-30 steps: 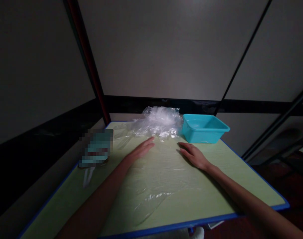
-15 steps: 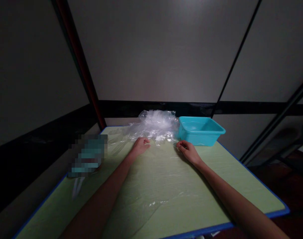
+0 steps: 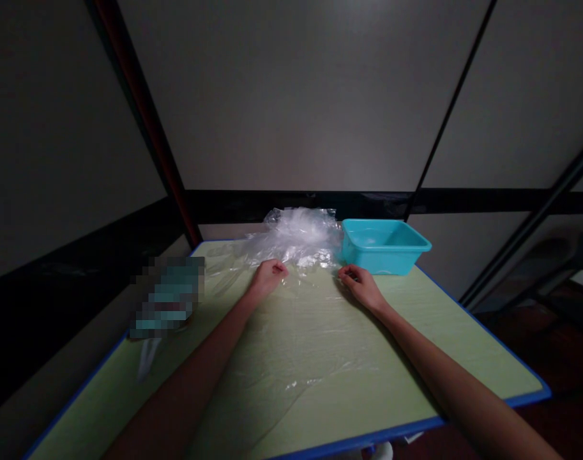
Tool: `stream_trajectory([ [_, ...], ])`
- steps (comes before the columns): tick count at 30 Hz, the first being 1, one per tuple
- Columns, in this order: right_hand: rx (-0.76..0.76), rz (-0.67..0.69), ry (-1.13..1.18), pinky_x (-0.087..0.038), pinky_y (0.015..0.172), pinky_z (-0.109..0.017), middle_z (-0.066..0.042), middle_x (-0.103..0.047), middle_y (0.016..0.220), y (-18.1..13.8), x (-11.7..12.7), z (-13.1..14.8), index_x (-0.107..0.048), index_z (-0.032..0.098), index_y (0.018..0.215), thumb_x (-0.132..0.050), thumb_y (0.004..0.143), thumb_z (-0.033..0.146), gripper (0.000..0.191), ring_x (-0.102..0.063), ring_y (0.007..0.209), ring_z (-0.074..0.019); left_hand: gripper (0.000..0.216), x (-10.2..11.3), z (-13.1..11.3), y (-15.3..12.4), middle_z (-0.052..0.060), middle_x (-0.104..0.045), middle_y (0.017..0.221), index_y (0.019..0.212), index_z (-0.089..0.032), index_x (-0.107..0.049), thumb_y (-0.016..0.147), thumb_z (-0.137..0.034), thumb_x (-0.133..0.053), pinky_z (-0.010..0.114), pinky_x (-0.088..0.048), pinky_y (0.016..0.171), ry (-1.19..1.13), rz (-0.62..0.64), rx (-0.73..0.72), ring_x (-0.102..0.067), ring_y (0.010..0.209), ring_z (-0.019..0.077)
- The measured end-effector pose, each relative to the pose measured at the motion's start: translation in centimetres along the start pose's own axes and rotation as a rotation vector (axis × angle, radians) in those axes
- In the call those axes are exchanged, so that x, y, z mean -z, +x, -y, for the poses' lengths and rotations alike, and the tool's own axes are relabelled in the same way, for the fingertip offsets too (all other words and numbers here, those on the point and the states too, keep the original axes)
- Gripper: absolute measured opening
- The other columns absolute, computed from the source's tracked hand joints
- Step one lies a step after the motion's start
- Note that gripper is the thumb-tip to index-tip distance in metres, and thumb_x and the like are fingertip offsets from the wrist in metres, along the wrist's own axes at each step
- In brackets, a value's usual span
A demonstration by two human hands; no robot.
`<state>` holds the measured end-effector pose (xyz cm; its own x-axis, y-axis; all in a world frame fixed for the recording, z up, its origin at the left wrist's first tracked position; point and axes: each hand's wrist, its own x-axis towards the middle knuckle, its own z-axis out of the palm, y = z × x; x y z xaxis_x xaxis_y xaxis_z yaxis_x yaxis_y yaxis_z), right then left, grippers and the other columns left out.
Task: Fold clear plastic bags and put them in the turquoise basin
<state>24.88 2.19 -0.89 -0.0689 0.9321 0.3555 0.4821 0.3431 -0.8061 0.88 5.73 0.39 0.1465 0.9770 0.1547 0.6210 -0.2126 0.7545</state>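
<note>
A clear plastic sheet [image 3: 301, 345] lies spread flat over the green table [image 3: 463, 338]. My left hand [image 3: 268, 277] is closed in a pinch on the sheet's far edge, left of centre. My right hand [image 3: 361, 285] pinches the same far edge further right, close to the turquoise tub [image 3: 383, 245]. Both forearms stretch out over the sheet. A crumpled heap of clear plastic [image 3: 295, 238] sits just beyond my hands at the table's far edge.
A blurred teal and dark object [image 3: 165, 297] rests at the table's left side, with a pale strip [image 3: 147, 358] below it. The table has a blue rim [image 3: 530, 395]. Grey walls and dark poles stand behind.
My hands went from lying flat and open on the sheet to reaching further away and closing on its far edge. The view shifted slightly.
</note>
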Motion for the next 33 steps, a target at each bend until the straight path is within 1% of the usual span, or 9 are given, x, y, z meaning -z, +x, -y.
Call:
stream_trajectory([
  [3,0.017,0.009,0.008,-0.042,0.056,-0.027,-0.004,-0.06,0.068,0.1,0.0,0.0,-0.055,0.015,0.073,-0.042,0.074,0.034,0.023,-0.054,0.061,-0.0158,0.013,1.1,-1.0,-1.2,0.002,-0.059,0.083,0.084,-0.012,-0.057,0.082,-0.024,-0.053,0.031,-0.047,0.067,-0.002,-0.019,-0.07,-0.057,0.073,0.0133],
  [5,0.042,0.009,0.012,-0.044,0.063,-0.029,-0.006,-0.062,0.074,0.1,0.1,0.1,-0.056,0.015,0.076,-0.04,0.075,0.034,0.025,-0.056,0.068,-0.0178,0.007,1.8,-1.7,-2.3,-0.001,-0.058,0.072,0.07,-0.013,-0.056,0.075,-0.017,-0.057,0.027,-0.045,0.066,-0.003,-0.04,-0.127,-0.056,0.069,0.013],
  [7,0.076,0.014,0.012,-0.044,0.073,-0.033,-0.007,-0.063,0.084,-0.1,0.3,0.4,-0.057,0.014,0.084,-0.037,0.078,0.033,0.028,-0.057,0.079,-0.0198,0.006,2.2,-2.3,-3.5,-0.002,-0.057,0.068,0.064,-0.015,-0.055,0.07,-0.013,-0.055,0.025,-0.044,0.067,-0.008,-0.071,-0.188,-0.055,0.07,0.0137],
  [10,0.145,0.051,-0.01,-0.04,0.084,-0.036,-0.008,-0.063,0.095,-0.5,0.6,1.1,-0.056,0.014,0.098,-0.03,0.082,0.031,0.035,-0.056,0.093,-0.0206,0.005,2.3,-2.7,-5.1,0.0,-0.056,0.073,0.065,-0.017,-0.053,0.069,-0.014,-0.052,0.026,-0.042,0.071,-0.023,-0.112,-0.277,-0.054,0.075,0.0149],
  [13,0.22,0.125,-0.069,-0.036,0.09,-0.038,-0.009,-0.061,0.105,-1.2,1.0,2.0,-0.055,0.014,0.105,-0.029,0.083,0.029,0.037,-0.053,0.101,-0.0214,0.006,2.0,-2.7,-6.2,0.001,-0.054,0.073,0.063,-0.017,-0.052,0.069,-0.016,-0.051,0.028,-0.041,0.073,-0.042,-0.098,-0.37,-0.052,0.076,0.0154],
  [17,0.309,0.248,-0.168,-0.037,0.09,-0.042,-0.009,-0.058,0.113,-1.9,1.5,3.0,-0.054,0.015,0.11,-0.035,0.081,0.026,0.037,-0.051,0.104,-0.0234,0.007,2.0,-3.0,-7.1,0.001,-0.054,0.076,0.063,-0.018,-0.053,0.069,-0.015,-0.052,0.028,-0.04,0.076,-0.064,-0.039,-0.457,-0.052,0.079,0.0156],
  [22,0.497,0.415,-0.414,-0.038,0.09,-0.043,-0.01,-0.054,0.119,-2.4,1.7,4.2,-0.045,0.012,0.122,-0.031,0.078,0.016,0.046,-0.049,0.108,-0.0211,0.009,1.7,-3.2,-7.7,0.001,-0.053,0.077,0.064,-0.018,-0.051,0.071,-0.012,-0.051,0.027,-0.04,0.075,-0.06,-0.035,-0.503,-0.052,0.079,0.015],
  [27,0.56,0.496,-0.439,-0.035,0.096,-0.038,-0.011,-0.048,0.126,-2.6,1.8,4.5,-0.042,0.007,0.124,-0.031,0.077,0.011,0.049,-0.044,0.115,-0.0178,0.013,1.4,-2.7,-8.0,0.002,-0.051,0.078,0.064,-0.018,-0.05,0.069,-0.006,-0.048,0.026,-0.04,0.074,-0.018,0.011,-0.552,-0.052,0.078,0.0142],
  [33,0.565,0.561,-0.445,-0.033,0.098,-0.039,-0.008,-0.044,0.129,-2.6,2.0,4.3,-0.04,0.01,0.126,-0.032,0.076,0.009,0.051,-0.041,0.117,-0.0172,0.016,1.5,-2.5,-8.2,0.002,-0.052,0.077,0.061,-0.018,-0.046,0.063,-0.002,-0.047,0.026,-0.04,0.073,0.064,0.057,-0.574,-0.051,0.078,0.0149],
])
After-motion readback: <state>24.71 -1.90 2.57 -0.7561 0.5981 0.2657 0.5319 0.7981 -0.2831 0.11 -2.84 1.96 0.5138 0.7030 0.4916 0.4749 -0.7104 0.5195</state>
